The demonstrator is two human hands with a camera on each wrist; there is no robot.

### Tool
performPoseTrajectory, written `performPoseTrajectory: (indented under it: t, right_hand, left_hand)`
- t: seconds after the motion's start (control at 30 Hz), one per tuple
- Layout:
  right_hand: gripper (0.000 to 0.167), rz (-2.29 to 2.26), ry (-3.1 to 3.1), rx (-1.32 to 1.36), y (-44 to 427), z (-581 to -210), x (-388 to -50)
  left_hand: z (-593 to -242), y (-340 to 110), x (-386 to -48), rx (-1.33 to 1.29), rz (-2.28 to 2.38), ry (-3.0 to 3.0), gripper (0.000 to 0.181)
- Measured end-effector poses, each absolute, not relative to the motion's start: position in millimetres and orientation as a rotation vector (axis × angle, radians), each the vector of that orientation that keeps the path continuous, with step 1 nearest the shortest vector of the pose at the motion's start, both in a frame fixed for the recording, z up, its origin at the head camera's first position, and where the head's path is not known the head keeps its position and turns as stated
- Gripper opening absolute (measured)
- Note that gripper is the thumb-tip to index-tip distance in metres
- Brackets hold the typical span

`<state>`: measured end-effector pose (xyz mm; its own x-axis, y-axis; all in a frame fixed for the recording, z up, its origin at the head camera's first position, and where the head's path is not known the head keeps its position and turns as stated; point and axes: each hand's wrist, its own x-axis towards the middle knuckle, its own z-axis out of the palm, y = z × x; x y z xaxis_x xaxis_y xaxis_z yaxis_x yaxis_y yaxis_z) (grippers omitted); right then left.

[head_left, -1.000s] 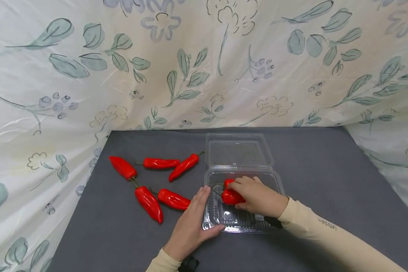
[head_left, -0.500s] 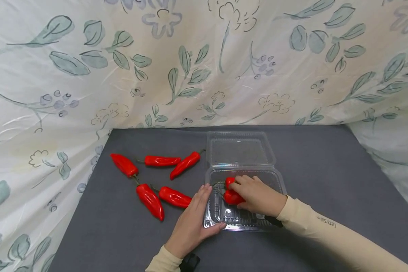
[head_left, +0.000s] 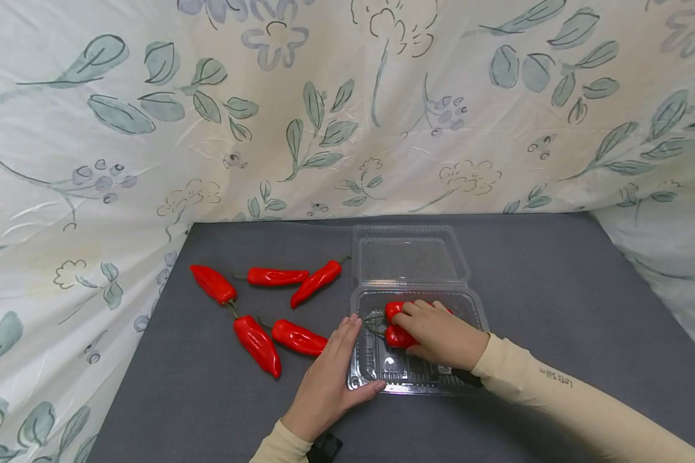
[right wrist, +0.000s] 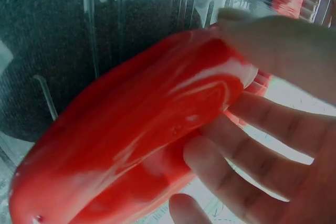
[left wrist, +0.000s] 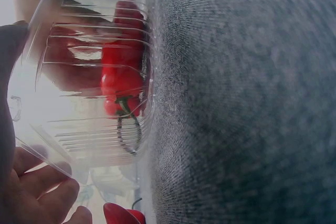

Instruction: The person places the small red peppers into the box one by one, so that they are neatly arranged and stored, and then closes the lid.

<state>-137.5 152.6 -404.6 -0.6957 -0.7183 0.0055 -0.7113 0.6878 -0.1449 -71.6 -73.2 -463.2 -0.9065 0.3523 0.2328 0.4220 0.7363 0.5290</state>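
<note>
Shows more of far pepper [head_left: 394,310] than a second ago, centre-right in clear container [head_left: 376,368]: seems nearly aligned. Pinches near pepper [head_left: 399,336] alongside with right hand [head_left: 444,332]; braces clear container with left hand [head_left: 326,381], fingers together.

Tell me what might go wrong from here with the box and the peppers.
The left hand rests against the box, so a push might slide it. A loose pepper shows partly behind that hand and could get knocked. The held pepper looks glossy, so it might slip from the right hand.
</note>
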Motion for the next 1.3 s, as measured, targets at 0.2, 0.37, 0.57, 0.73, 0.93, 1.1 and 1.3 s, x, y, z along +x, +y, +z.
performPoseTrajectory:
  t: [0.2, 0.37, 0.57, 0.73, 0.93, 1.1, 1.3]
  right_hand:
    - [0.051, -0.253, 2.871, -1.154, 158, -398, -134]
    - [0.048, -0.394, 2.913, -1.028, 173, -380, -128]
    - [0.047, -0.672, 2.995, -0.689, 204, -371, -110]
    - [0.066, -0.801, 3.023, -0.340, 220, -385, -88]
    - [0.086, -0.897, 2.997, -0.205, 221, -412, -71]
    - [0.093, -0.913, 3.038, -0.118, 226, -424, -70]
    - [0.099, -0.869, 3.034, -0.064, 232, -430, -70]
  left_hand:
    - [-463, -71, -69, -0.643, -0.915, -2.803, 0.094]
    - [-462, -71, -69, -0.651, -0.922, -2.768, 0.095]
    - [-461, -69, -69, -0.633, -0.889, -2.806, 0.095]
    - [-462, -69, -68, -0.649, -0.861, -2.788, 0.094]
    - [-461, -65, -72, -0.681, -0.828, -2.788, 0.092]
    - [-459, -56, -79, -0.725, -0.780, -2.802, 0.091]
    - [-456, -46, -87, -0.741, -0.745, -2.841, 0.089]
